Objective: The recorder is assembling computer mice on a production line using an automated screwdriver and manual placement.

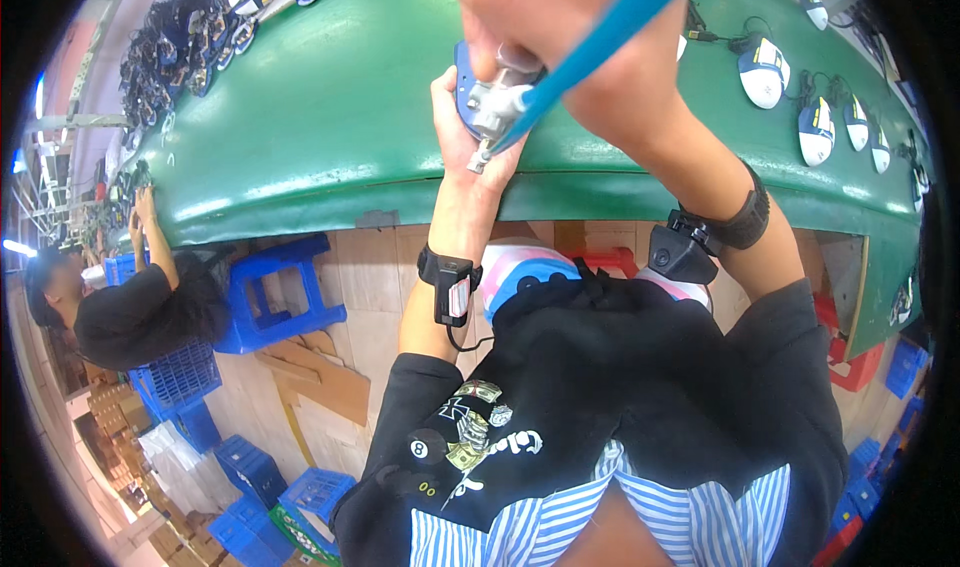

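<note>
My left hand (pixel 458 147) lies palm up over the green bench, its fingers closed around a dark blue, rounded housing (pixel 464 99). Above it, my right hand (pixel 632 85) is wrapped around a grey metal air tool (pixel 492 107). A bright blue hose (pixel 590 51) runs from the tool toward the top right. The tool sits over the housing and hides much of it, so whether its tip touches cannot be made out. Motion smears my right fingers.
Several white-and-navy mouse-shaped units (pixel 764 75) with cables lie at right on the green bench (pixel 330 97). Dark cabled parts (pixel 190 42) are heaped far left. At left another person (pixel 140 312) works beside a blue stool (pixel 275 302); blue crates (pixel 250 467) stand below.
</note>
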### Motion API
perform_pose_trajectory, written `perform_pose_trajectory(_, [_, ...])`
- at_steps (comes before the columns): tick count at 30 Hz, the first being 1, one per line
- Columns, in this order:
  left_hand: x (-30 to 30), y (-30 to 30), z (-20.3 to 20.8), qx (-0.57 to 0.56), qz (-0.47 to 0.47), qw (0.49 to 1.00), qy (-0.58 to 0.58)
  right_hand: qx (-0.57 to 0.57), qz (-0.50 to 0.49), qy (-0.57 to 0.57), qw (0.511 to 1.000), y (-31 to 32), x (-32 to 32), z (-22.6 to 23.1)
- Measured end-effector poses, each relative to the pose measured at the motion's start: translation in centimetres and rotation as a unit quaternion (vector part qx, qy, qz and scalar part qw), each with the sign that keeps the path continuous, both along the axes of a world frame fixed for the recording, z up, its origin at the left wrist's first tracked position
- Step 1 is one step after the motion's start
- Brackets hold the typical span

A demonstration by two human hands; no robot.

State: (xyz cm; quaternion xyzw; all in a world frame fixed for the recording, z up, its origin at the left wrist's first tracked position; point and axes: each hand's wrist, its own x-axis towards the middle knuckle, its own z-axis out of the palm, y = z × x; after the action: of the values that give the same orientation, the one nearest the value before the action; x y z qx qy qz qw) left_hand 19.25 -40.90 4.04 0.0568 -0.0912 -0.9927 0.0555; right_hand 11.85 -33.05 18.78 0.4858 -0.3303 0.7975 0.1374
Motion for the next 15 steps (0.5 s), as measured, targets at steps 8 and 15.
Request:
perform_pose_trajectory(8, [0.2, 1.5, 0.6, -0.159, 0.095, 0.982, -0.025, 0.149, 0.012, -0.139, 0.979, 9.3, 1.6, 9.2])
perform_pose_trajectory(15, [0.4, -4.8, 0.9, -0.775, 0.241, 0.578, -0.09, 0.252, -0.072, -0.135, 0.956, 16.1, 0.2, 9.3])
